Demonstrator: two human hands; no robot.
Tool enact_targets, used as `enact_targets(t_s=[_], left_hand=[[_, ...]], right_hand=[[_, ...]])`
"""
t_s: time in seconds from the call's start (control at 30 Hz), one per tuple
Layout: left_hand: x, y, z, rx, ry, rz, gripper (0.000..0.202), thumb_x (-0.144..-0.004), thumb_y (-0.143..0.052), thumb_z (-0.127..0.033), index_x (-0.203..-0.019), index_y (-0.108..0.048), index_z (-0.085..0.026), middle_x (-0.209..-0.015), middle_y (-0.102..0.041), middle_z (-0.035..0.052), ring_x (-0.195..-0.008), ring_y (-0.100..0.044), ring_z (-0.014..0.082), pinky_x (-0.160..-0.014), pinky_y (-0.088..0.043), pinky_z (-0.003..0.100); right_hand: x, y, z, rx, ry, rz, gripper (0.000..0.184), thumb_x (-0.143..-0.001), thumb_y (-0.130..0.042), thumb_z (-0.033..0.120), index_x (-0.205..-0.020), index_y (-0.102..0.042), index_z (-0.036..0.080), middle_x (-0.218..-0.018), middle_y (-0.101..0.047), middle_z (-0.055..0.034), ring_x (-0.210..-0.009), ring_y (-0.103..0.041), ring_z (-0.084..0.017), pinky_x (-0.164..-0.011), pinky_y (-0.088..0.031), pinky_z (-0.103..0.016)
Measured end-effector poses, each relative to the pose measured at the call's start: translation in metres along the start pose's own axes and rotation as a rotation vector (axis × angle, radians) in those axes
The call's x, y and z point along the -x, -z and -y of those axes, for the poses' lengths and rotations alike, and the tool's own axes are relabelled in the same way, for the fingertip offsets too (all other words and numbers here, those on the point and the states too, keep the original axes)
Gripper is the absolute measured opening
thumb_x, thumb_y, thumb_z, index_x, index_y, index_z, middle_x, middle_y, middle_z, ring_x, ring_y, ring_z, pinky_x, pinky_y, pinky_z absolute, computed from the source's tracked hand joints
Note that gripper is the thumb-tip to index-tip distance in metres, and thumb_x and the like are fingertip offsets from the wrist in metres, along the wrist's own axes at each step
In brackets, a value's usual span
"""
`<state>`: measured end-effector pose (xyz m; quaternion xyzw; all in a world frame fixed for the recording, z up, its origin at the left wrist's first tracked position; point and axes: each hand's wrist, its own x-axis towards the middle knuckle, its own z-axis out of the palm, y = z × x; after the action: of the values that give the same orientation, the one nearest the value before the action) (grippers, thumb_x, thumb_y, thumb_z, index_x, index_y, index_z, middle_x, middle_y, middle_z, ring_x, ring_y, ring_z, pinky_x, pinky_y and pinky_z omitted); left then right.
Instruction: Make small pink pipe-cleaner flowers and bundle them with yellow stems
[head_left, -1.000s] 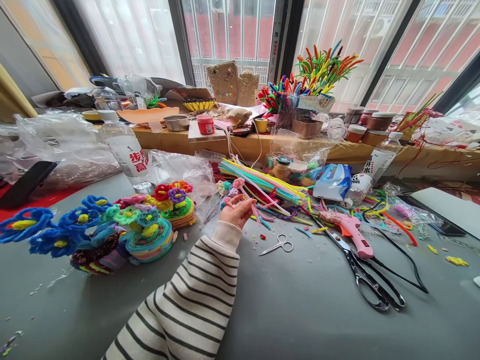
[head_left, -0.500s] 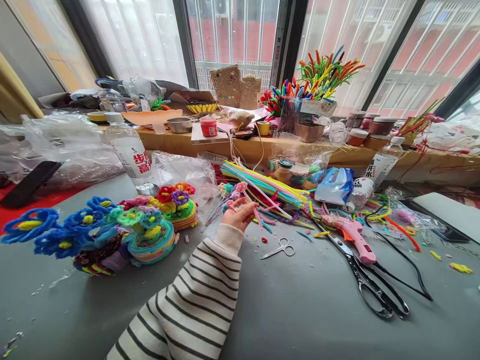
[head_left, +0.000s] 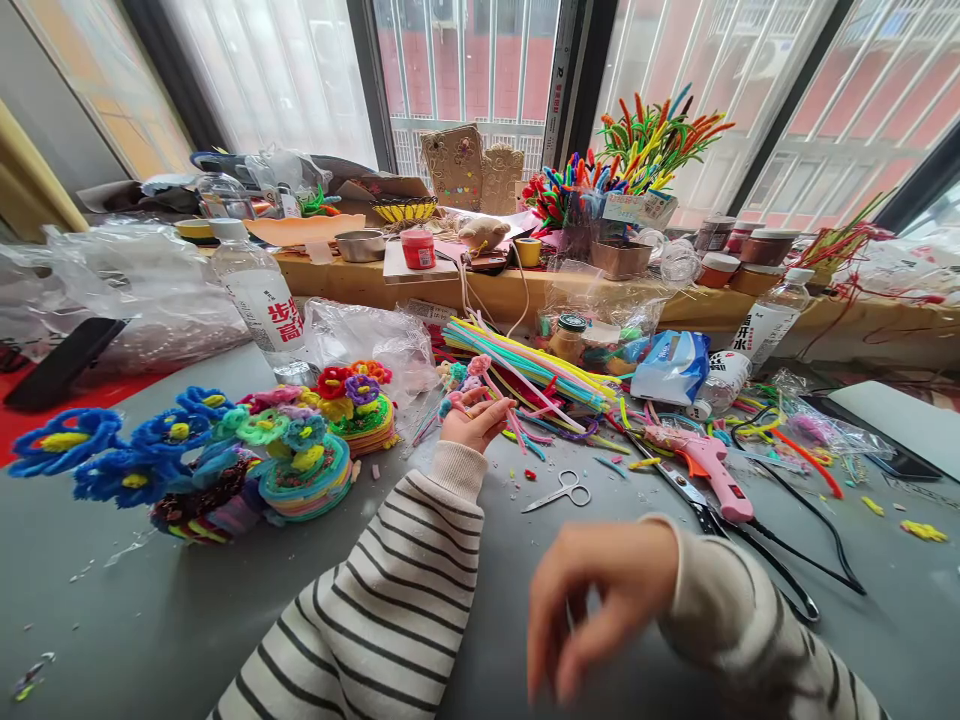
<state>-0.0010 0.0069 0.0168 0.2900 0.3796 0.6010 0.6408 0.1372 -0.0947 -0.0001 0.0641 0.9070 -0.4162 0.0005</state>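
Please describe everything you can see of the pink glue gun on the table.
The glue gun is pink, plastic by its look, with an orange trigger. It lies on its side on the grey table, nozzle toward the pipe cleaners, its body across the blades of the big scissors. A black cord leaves its handle and loops to the right. Neither hand touches it: the left hand holds flower stems, the right hand is nearest.

Left hand (head_left: 472, 422) around pipe-cleaner flower (head_left: 478, 366)
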Motion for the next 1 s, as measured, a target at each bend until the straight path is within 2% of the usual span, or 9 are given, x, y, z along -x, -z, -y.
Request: enact_targets(t_s=[0.07,0.13,0.2,0.3,0.43,0.53,0.73,0.87,1.0], left_hand=[[-0.003,0.003,0.002,-0.034,-0.02,-0.009,0.043,-0.048,-0.068,-0.01,-0.078,-0.038,-0.016,-0.053,-0.06,-0.0031,-0.047,-0.055,0.0062,-0.043,-0.043,0.014],[-0.005,0.005,0.004,-0.082,-0.05,-0.025,0.045,-0.046,-0.07,-0.012,-0.079,-0.04,-0.016,-0.054,-0.06,-0.0035,-0.047,-0.055,0.0063,-0.042,-0.042,0.013],[-0.007,0.006,0.006,-0.12,-0.076,-0.03,0.046,-0.045,-0.07,-0.014,-0.08,-0.041,-0.016,-0.054,-0.061,-0.0035,-0.047,-0.056,0.0065,-0.042,-0.042,0.014],[-0.008,0.008,0.006,-0.149,-0.084,-0.017,0.046,-0.046,-0.07,-0.015,-0.081,-0.041,-0.017,-0.057,-0.063,-0.0021,-0.049,-0.057,0.0071,-0.043,-0.042,0.014],[-0.008,0.009,0.005,-0.17,-0.078,-0.003,0.043,-0.049,-0.068,-0.015,-0.083,-0.041,-0.018,-0.06,-0.064,-0.0005,-0.052,-0.058,0.0079,-0.045,-0.042,0.015],[-0.008,0.01,0.004,-0.184,-0.062,0.013,0.041,-0.051,-0.067,-0.015,-0.083,-0.041,-0.018,-0.061,-0.065,-0.0006,-0.053,-0.058,0.0079,-0.047,-0.043,0.016],[-0.005,0.007,0.003,-0.155,-0.061,0.01,0.043,-0.05,-0.068,-0.014,-0.083,-0.041,-0.017,-0.061,-0.065,0.0004,-0.05,-0.057,0.0074,-0.045,-0.041,0.015],[-0.004,0.005,0.0,-0.111,-0.102,-0.034,0.045,-0.048,-0.069,-0.013,-0.083,-0.041,-0.016,-0.057,-0.063,-0.0007,-0.048,-0.056,0.0074,-0.043,-0.04,0.015],[-0.003,0.004,-0.005,-0.042,-0.153,-0.091,0.045,-0.048,-0.068,-0.01,-0.083,-0.039,-0.016,-0.056,-0.062,-0.0016,-0.05,-0.057,0.008,-0.044,-0.041,0.015]], right_hand=[[0.014,0.041,-0.012,0.08,-0.366,-0.343,0.019,-0.078,-0.046,0.024,-0.086,-0.058,0.013,-0.077,-0.061,-0.0034,-0.065,-0.056,-0.011,-0.057,-0.041,-0.018],[0.025,0.06,-0.022,0.284,-0.653,-0.604,0.014,-0.073,-0.049,0.018,-0.081,-0.059,0.012,-0.073,-0.059,-0.0043,-0.062,-0.053,-0.012,-0.059,-0.04,-0.022],[0.033,0.062,-0.028,0.373,-0.771,-0.591,0.017,-0.067,-0.054,0.016,-0.083,-0.059,0.013,-0.075,-0.058,-0.0042,-0.062,-0.051,-0.013,-0.061,-0.039,-0.024],[0.036,0.055,-0.03,0.396,-0.841,-0.501,0.021,-0.063,-0.056,0.016,-0.084,-0.057,0.014,-0.077,-0.057,-0.0042,-0.068,-0.051,-0.015,-0.062,-0.038,-0.025],[0.026,0.05,-0.024,0.451,-0.962,-0.433,0.012,-0.063,-0.053,0.017,-0.075,-0.056,0.015,-0.08,-0.056,-0.0054,-0.071,-0.052,-0.016,-0.059,-0.036,-0.024],[0.017,0.049,-0.02,0.51,-1.076,-0.39,0.015,-0.063,-0.051,0.016,-0.078,-0.055,0.014,-0.082,-0.056,-0.0079,-0.069,-0.053,-0.018,-0.054,-0.033,-0.024],[0.016,0.044,-0.026,0.504,-1.033,-0.455,0.012,-0.059,-0.05,0.016,-0.07,-0.054,0.015,-0.076,-0.057,-0.0053,-0.068,-0.052,-0.017,-0.052,-0.03,-0.023],[0.022,0.046,-0.035,0.391,-0.985,-0.723,0.007,-0.059,-0.051,0.017,-0.066,-0.053,0.016,-0.062,-0.052,-0.0002,-0.058,-0.047,-0.012,-0.052,-0.03,-0.022],[0.025,0.048,-0.043,0.092,-0.916,-1.004,0.006,-0.06,-0.052,0.019,-0.064,-0.05,0.015,-0.049,-0.04,0.0049,-0.048,-0.037,-0.008,-0.05,-0.029,-0.021]])
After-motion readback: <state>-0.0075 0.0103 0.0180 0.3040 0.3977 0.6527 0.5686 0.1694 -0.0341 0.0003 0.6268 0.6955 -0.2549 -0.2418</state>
